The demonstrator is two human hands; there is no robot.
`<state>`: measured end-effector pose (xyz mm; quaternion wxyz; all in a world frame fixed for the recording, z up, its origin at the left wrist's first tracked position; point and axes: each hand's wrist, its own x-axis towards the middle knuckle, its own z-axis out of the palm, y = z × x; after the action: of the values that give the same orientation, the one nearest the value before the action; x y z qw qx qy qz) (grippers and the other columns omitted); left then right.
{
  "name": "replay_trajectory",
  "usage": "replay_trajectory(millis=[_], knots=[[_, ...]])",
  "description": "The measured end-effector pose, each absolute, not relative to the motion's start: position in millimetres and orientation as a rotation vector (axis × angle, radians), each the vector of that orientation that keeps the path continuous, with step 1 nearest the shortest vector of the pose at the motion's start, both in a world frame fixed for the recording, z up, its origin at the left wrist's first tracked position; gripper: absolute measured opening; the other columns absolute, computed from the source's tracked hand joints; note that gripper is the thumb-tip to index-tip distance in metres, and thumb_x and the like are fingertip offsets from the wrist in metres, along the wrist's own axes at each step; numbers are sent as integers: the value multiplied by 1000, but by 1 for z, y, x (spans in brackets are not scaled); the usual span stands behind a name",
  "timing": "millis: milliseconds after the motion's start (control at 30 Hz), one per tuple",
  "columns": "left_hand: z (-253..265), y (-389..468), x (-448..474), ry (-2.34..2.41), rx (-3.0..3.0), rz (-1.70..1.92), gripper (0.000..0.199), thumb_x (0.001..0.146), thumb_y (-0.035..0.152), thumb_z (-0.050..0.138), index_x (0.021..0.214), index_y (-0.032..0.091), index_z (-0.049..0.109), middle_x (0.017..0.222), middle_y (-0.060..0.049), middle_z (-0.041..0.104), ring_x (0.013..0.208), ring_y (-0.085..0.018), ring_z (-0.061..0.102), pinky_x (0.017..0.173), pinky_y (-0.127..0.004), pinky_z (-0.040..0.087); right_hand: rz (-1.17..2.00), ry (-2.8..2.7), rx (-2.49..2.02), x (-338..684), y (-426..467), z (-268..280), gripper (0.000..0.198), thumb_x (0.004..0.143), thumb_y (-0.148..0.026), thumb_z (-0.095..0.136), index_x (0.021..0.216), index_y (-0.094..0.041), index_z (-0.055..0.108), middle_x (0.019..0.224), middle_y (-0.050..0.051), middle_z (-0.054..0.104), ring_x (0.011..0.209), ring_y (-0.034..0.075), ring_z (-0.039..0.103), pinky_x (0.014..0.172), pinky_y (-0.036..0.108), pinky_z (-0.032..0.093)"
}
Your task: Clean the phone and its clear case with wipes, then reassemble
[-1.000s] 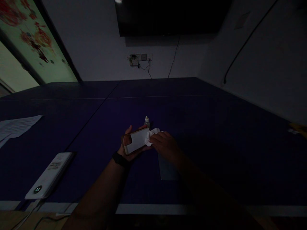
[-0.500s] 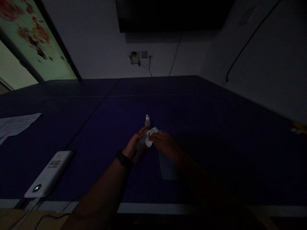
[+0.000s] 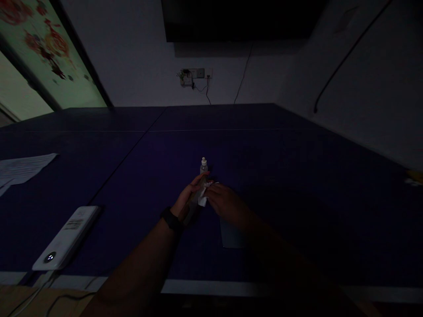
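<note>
Left hand (image 3: 187, 195) grips case (image 3: 191, 212); right hand (image 3: 228, 204) pinches tissue (image 3: 202, 201).
Case: probably light, slightly flexible; best held by its edges.

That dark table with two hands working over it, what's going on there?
A person's left hand holds a phone case tilted over the table, while the right hand pinches a crumpled white tissue, apparently against the case. A small white-capped bottle stands upright just beyond the hands. A flat, dark slab, too dim to identify surely, lies partly hidden below the right hand. Off to the left lies a white power bank.
</note>
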<state>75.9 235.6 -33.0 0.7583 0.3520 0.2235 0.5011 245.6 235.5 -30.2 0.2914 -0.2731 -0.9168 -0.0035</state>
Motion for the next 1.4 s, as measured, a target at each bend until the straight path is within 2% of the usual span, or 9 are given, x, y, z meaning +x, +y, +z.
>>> replay_trajectory(millis=[233,433,633,833,1000,1200,1300,1400], knots=[[-32,233,79,484,703,1121,51,76,25,68,127,22,66,119,-8,71,112,-24,66,109,-39,40,94,-2618,-466,241,222,-20,19,93,-6,61,100,-19,72,100,6,75,101,20,68,97,37,52],[-29,230,80,480,735,1159,50,77,27,68,126,22,68,118,-7,72,108,-24,66,102,-37,45,-86,-2472,-820,247,229,-20,20,92,-3,59,98,-17,72,102,10,74,102,25,67,96,43,53],[-23,223,79,513,722,1210,51,78,27,68,128,26,66,123,-6,70,113,-24,65,106,-38,43,44,-2646,-462,235,211,-15,14,95,-9,60,93,-19,70,96,6,73,98,20,67,94,35,54],[-21,221,79,490,778,1232,53,77,32,70,129,23,66,124,-9,69,119,-29,62,106,-41,41,38,-2483,-692,239,218,-16,21,93,-2,57,97,-18,70,99,8,73,97,22,66,91,36,54],[-23,222,79,516,727,1210,51,77,27,69,128,28,64,125,-5,68,115,-23,64,108,-38,40,96,-2650,-367,236,206,-12,16,94,-7,58,95,-18,70,93,6,74,94,20,65,89,34,54],[-23,222,81,507,742,1217,54,76,30,71,129,27,63,124,-6,68,120,-26,62,110,-40,39,51,-2562,-571,235,207,-14,17,92,-5,59,91,-19,69,95,8,73,94,21,66,90,36,54],[-25,223,81,533,720,1203,53,77,28,69,130,28,63,126,-5,68,119,-25,63,111,-40,39,60,-2644,-428,234,204,-13,14,91,-7,62,87,-18,69,89,6,72,91,20,66,90,34,54],[-25,224,81,533,693,1210,52,78,26,68,130,29,64,128,-5,67,117,-23,64,111,-40,39,106,-2668,-332,234,201,-12,11,92,-9,63,92,-18,71,92,5,74,94,19,66,91,32,54]])
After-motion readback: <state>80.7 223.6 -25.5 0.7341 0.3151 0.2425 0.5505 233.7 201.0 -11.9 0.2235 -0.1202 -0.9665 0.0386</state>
